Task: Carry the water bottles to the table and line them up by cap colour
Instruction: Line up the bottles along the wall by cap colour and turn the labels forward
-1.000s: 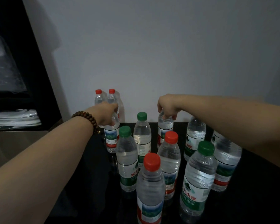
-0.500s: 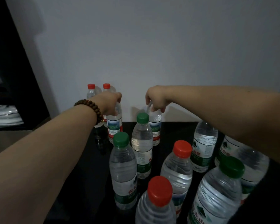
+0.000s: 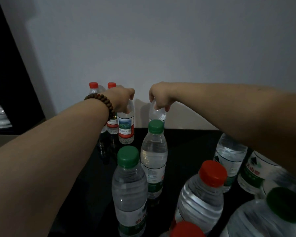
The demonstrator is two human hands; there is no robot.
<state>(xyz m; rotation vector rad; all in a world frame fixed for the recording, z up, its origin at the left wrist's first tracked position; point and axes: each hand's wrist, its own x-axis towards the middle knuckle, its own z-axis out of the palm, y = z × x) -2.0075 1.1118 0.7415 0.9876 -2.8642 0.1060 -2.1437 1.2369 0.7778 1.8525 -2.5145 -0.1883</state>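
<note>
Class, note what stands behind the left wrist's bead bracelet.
Two red-capped bottles by the wall. Their caps and necks show; the left hand and bracelet cover much of their bodies.

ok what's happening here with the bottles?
A person is sorting water bottles on a black table. The left hand grips the top of a red-labelled bottle beside two red-capped bottles by the wall; the right hand grips another bottle by its top. Both caps are hidden. More bottles, green and red caps mixed, stand nearer the camera.
</note>
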